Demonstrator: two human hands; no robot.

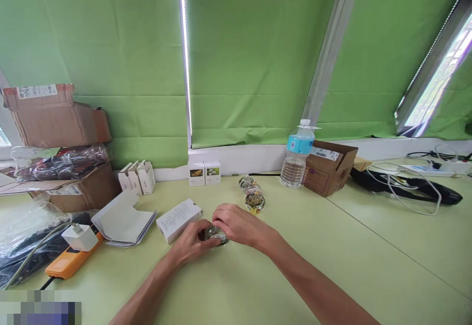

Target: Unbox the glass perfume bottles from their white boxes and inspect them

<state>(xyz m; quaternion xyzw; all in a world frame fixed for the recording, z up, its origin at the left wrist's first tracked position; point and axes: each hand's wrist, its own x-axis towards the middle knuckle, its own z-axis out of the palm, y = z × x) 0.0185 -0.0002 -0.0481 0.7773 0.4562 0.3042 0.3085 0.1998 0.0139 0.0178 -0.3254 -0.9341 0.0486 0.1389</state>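
Note:
A small round, clear, glass-like item (217,235) lies on the pale green table between my hands. My left hand (193,241) is closed around its left side, thumb along the near edge. From the far right, my right hand (238,222) reaches over it with the fingers pinched at its top edge; what the fingertips grip is hidden. A white printed box (179,220) lies flat just beyond my left hand. Several similar round, shiny items (254,198) stand in a row beyond my right hand, one with a yellow part at its front.
Two small white boxes (204,173) stand by the wall, near upright white cartons (136,177). Folded white paper (123,219) and an orange power strip (73,258) with a charger lie left. A water bottle (296,155) and cardboard box (328,167) stand right; cardboard boxes (55,118) are stacked left.

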